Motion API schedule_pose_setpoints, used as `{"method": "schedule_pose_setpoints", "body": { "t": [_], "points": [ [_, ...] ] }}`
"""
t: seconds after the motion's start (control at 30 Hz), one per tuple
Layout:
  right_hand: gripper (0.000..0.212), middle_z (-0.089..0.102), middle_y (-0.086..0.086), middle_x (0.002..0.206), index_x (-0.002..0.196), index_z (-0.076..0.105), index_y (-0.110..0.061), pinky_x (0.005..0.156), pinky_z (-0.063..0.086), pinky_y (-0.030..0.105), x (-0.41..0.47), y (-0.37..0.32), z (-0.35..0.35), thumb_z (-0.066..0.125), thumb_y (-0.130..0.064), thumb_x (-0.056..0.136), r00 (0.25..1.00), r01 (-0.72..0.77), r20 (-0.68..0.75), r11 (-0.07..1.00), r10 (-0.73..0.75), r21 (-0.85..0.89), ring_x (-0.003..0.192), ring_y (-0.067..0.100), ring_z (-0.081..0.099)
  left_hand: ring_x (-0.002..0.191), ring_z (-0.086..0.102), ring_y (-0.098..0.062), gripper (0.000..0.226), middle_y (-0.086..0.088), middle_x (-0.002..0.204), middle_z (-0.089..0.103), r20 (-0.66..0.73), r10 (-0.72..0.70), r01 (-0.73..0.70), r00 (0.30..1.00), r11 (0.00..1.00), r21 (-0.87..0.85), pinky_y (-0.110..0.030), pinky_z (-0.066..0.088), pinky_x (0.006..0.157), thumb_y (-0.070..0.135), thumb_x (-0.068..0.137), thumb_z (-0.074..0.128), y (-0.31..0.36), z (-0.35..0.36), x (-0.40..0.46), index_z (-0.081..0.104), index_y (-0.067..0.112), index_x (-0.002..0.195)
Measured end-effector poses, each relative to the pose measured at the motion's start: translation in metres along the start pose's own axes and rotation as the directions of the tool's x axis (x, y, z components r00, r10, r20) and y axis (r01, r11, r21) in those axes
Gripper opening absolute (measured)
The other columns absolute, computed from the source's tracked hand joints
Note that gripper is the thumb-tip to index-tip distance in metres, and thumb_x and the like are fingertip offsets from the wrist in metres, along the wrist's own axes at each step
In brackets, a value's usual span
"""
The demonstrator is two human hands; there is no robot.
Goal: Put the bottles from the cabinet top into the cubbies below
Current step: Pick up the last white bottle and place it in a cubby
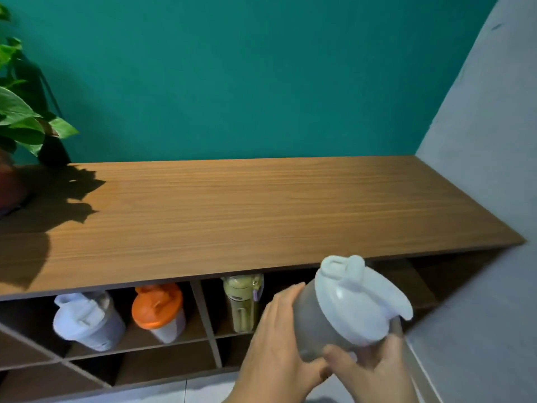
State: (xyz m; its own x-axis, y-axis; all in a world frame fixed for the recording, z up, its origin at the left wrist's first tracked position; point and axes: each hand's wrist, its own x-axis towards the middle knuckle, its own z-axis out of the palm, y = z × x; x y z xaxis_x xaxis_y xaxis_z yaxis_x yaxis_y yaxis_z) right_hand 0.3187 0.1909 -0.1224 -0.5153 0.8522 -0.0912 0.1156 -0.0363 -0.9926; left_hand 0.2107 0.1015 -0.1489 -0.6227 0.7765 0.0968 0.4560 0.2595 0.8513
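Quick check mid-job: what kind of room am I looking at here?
Probably a home or small office corner: a wood cabinet top with open cubbies below against a teal wall, and a potted plant at the left end.

A flat teal painted wall [232, 77] meets a grey plaster side wall [479, 141]. A leafy green potted plant [20, 112] casts shadow on the left.

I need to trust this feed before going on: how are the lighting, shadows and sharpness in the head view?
Head view: even light, no glare; the plant casts a hard leaf shadow on the cabinet top; the cubbies sit in dim shade; the white-lid bottle and both hands are motion-blurred; wide-angle bending at the edges.
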Motion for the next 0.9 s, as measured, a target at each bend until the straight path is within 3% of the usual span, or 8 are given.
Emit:
{"method": "schedule_pose_setpoints", "body": {
  "t": [0.07, 0.17, 0.3, 0.4, 0.57, 0.67, 0.77, 0.9],
  "points": [
    [0.067, 0.049, -0.001, 0.103, 0.126, 0.044, -0.018, 0.069, 0.05, 0.021, 0.003, 0.035, 0.002, 0.084, -0.009, 0.073, 0.965, -0.157, -0.225, 0.983, 0.133, -0.091, 0.095, 0.02, 0.048, 0.135, 0.035, 0.008, 0.079, 0.034, 0.14, 0.031, 0.084, -0.079, 0.08, 0.993, 0.997, -0.011, -0.012, 0.034, 0.108, 0.061, 0.066, 0.062, -0.013, 0.019, -0.001, 0.019, 0.058, 0.132],
    [0.106, 0.046, -0.017, 0.105, 0.129, 0.032, -0.027, 0.08, 0.046, 0.02, 0.032, 0.074, 0.015, 0.098, -0.007, 0.049, 0.987, -0.16, -0.031, 0.984, 0.158, -0.079, 0.111, 0.017, 0.048, 0.127, 0.04, 0.008, 0.081, 0.03, 0.136, 0.037, 0.203, -0.115, 0.125, 0.972, 0.991, -0.037, -0.022, 0.036, 0.112, 0.051, 0.071, 0.078, -0.036, 0.032, 0.008, 0.024, 0.053, 0.131],
    [0.099, 0.053, -0.019, 0.121, 0.133, 0.033, -0.038, 0.074, 0.058, 0.021, 0.058, 0.092, 0.01, 0.094, -0.005, 0.062, 0.985, -0.129, 0.106, 0.989, 0.136, -0.069, 0.112, 0.008, 0.056, 0.128, 0.044, 0.014, 0.073, 0.034, 0.138, 0.046, 0.178, -0.161, 0.182, 0.971, 0.977, -0.112, -0.026, 0.044, 0.108, 0.047, 0.075, 0.073, -0.057, 0.035, 0.024, 0.033, 0.059, 0.135],
    [0.094, 0.053, -0.023, 0.121, 0.134, 0.032, -0.038, 0.066, 0.054, 0.01, 0.084, 0.101, 0.017, 0.09, -0.005, 0.068, 0.985, -0.077, 0.147, 0.994, 0.088, -0.078, 0.108, -0.005, 0.054, 0.117, 0.044, 0.026, 0.054, 0.034, 0.129, 0.051, 0.191, -0.213, 0.237, 0.958, 0.965, -0.111, -0.001, 0.04, 0.094, 0.036, 0.086, 0.065, -0.061, 0.039, 0.043, 0.034, 0.064, 0.12],
    [0.079, 0.06, -0.018, 0.117, 0.128, 0.039, -0.035, 0.072, 0.05, 0.013, 0.113, 0.116, 0.023, 0.089, -0.017, 0.07, 0.989, -0.062, 0.122, 0.99, 0.078, -0.13, 0.106, -0.006, 0.057, 0.097, 0.054, 0.018, 0.04, 0.015, 0.122, 0.061, 0.205, -0.288, 0.318, 0.936, 0.939, -0.131, 0.003, 0.044, 0.069, 0.02, 0.093, 0.062, -0.073, 0.051, 0.075, 0.043, 0.034, 0.125],
    [0.076, 0.063, -0.006, 0.12, 0.131, 0.041, -0.026, 0.064, 0.052, 0.009, 0.125, 0.126, 0.025, 0.088, -0.016, 0.072, 0.988, -0.081, 0.122, 0.988, 0.097, -0.133, 0.109, 0.007, 0.061, 0.101, 0.058, 0.015, 0.048, 0.021, 0.116, 0.063, 0.2, -0.289, 0.323, 0.936, 0.932, -0.164, -0.003, 0.047, 0.078, 0.013, 0.092, 0.061, -0.079, 0.058, 0.087, 0.043, 0.034, 0.131],
    [0.085, 0.061, -0.001, 0.125, 0.141, 0.035, -0.02, 0.062, 0.053, 0.008, 0.133, 0.132, 0.026, 0.087, -0.016, 0.073, 0.986, -0.107, 0.113, 0.987, 0.121, -0.121, 0.112, 0.013, 0.061, 0.076, 0.061, 0.004, 0.056, 0.006, 0.102, 0.07, 0.202, -0.322, 0.35, 0.925, 0.928, -0.125, -0.008, 0.046, 0.068, 0.014, 0.091, 0.058, -0.085, 0.063, 0.095, 0.039, 0.022, 0.143],
    [0.086, 0.06, -0.002, 0.122, 0.142, 0.032, -0.026, 0.067, 0.053, 0.012, 0.14, 0.139, 0.028, 0.085, -0.014, 0.076, 0.988, -0.108, 0.101, 0.986, 0.121, -0.126, 0.113, 0.015, 0.061, 0.105, 0.061, -0.01, 0.066, 0.001, 0.123, 0.066, 0.213, -0.344, 0.374, 0.915, 0.919, -0.122, -0.024, 0.048, 0.089, 0.016, 0.092, 0.058, -0.09, 0.066, 0.101, 0.027, 0.02, 0.151]
  ]
}}
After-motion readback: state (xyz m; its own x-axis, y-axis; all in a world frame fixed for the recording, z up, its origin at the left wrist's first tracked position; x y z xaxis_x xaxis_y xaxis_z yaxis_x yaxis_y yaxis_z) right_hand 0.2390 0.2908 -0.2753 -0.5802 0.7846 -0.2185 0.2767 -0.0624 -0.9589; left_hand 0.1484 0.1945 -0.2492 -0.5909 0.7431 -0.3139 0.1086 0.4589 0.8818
